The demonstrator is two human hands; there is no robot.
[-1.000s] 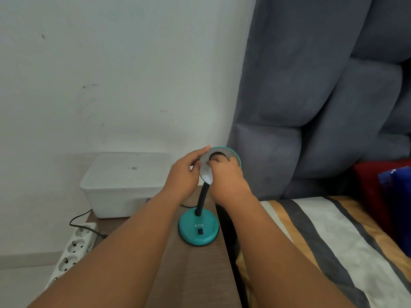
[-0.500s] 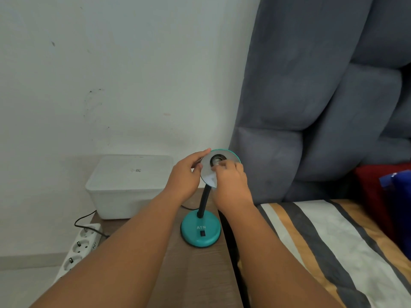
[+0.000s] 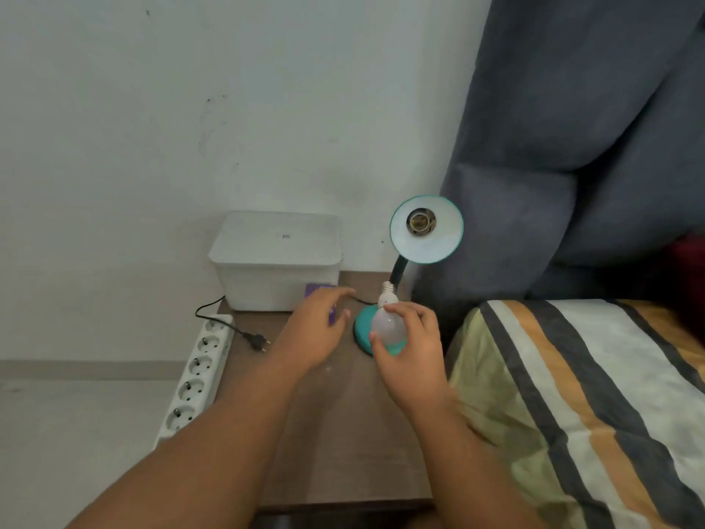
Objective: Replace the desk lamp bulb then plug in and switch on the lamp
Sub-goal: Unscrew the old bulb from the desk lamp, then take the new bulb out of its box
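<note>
A teal desk lamp stands on the brown bedside table; its shade faces me with a bare socket. The teal base is partly hidden behind my right hand, which grips a white bulb with its screw cap pointing up. My left hand hovers with fingers apart over a purple box beside the base. The lamp's black plug lies loose at the table's left edge, near a white power strip.
A white lidded plastic box sits at the back of the table against the wall. A grey padded headboard and a bed with a striped cover lie to the right. The power strip leans against the table's left side.
Both hands have come down from the lamp shade. My right hand now holds the bulb free of the socket, and my left hand has let go of the shade.
</note>
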